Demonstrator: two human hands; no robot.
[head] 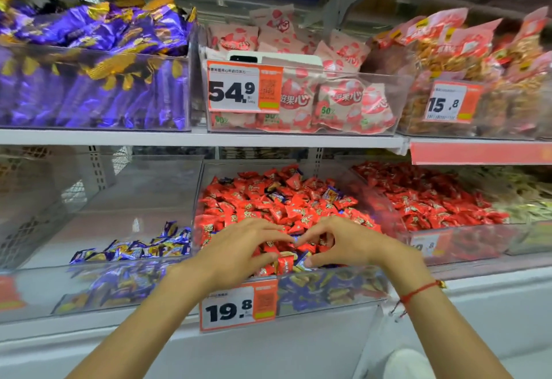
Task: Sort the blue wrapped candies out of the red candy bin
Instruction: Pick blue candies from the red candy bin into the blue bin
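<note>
Nearest the camera, two bare forearms reach forward from the bottom edge; a red string bracelet (418,291) circles the right wrist. An orange and white price tag (239,305) reading 19.8 is clipped to the front wall of a clear bin (343,289) on the lower shelf.

Just past that wall, both hands sit on the heap of red candies (268,205). The left hand (239,247) and right hand (340,242) curve toward each other, fingertips nearly meeting, thumbs low. They seem to be raking or cupping sweets; whether either actually pinches one cannot be told. Between the thumbs lies a blue wrapped candy (302,260), tilted, its long axis running from lower left to upper right. Another blue piece (331,193) shows farther back in the heap, too small to judge its direction.

To the left, a neighbouring clear bin (98,208) holds a small row of blue candies (140,248) along its front.

Likely risks: the loose red pieces may slide and bury the blue one, or a red candy may be scooped along with it, because the wrappers are slippery and closely packed.

On the shelf above stand bins of purple packs (95,32), pink pouches (337,98) and orange snack bags (466,59).
</note>
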